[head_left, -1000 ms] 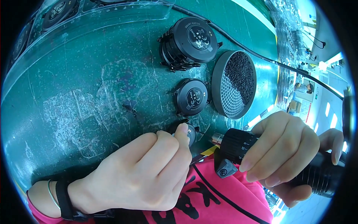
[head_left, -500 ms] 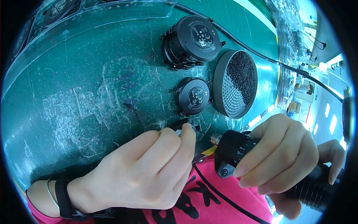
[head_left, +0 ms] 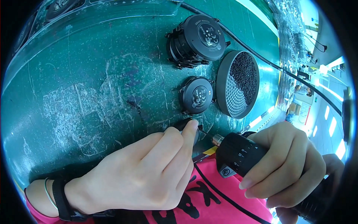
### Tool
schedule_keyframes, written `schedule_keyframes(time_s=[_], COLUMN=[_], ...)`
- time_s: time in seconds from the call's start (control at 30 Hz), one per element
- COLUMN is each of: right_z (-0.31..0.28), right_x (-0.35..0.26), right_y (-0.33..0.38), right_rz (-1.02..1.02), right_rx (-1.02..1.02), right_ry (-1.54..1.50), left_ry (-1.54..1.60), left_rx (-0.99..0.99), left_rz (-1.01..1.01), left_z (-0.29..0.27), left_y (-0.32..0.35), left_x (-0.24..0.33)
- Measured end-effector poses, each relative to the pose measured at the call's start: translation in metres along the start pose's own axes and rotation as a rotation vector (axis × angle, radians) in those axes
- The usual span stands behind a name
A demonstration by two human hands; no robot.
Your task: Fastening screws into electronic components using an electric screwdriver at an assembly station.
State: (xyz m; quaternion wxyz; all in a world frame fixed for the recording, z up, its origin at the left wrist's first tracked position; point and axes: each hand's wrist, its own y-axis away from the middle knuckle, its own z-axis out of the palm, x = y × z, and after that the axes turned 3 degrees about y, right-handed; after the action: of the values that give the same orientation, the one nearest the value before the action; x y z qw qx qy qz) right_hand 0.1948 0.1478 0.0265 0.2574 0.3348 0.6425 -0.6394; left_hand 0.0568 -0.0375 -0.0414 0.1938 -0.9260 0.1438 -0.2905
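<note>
Here we see the scratched green bench (head_left: pixel 93 104), then our right hand (head_left: pixel 287 164) wrapped tight around the black electric screwdriver (head_left: pixel 242 155). Its long axis points left toward the small black round casing (head_left: pixel 186 125) at the near edge. Our left hand (head_left: pixel 138 175), nearer, pins that casing with closed fingertips (head_left: pixel 192 125).
</note>
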Motion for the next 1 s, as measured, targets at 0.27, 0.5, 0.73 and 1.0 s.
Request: schedule_keyframes(time_s=[0.27,0.5,0.73,1.0], right_z=[0.003,0.015,0.010,0.016], right_x=[0.026,0.035,0.032,0.034], right_y=[-0.009,-0.011,-0.011,-0.008], right_rz=[-0.004,-0.007,-0.014,-0.062], right_rx=[-0.093,-0.171,-0.165,-0.102], right_ry=[-0.124,-0.228,-0.205,-0.217], left_ry=[-0.015,-0.007,0.010,0.003], left_rx=[-0.002,-0.006,-0.004,0.002], left_rz=[0.013,0.016,0.028,0.003], left_z=[0.000,0.001,0.001,0.001], left_y=[0.001,0.003,0.003,0.001], left_x=[0.000,-0.001,-0.002,0.000])
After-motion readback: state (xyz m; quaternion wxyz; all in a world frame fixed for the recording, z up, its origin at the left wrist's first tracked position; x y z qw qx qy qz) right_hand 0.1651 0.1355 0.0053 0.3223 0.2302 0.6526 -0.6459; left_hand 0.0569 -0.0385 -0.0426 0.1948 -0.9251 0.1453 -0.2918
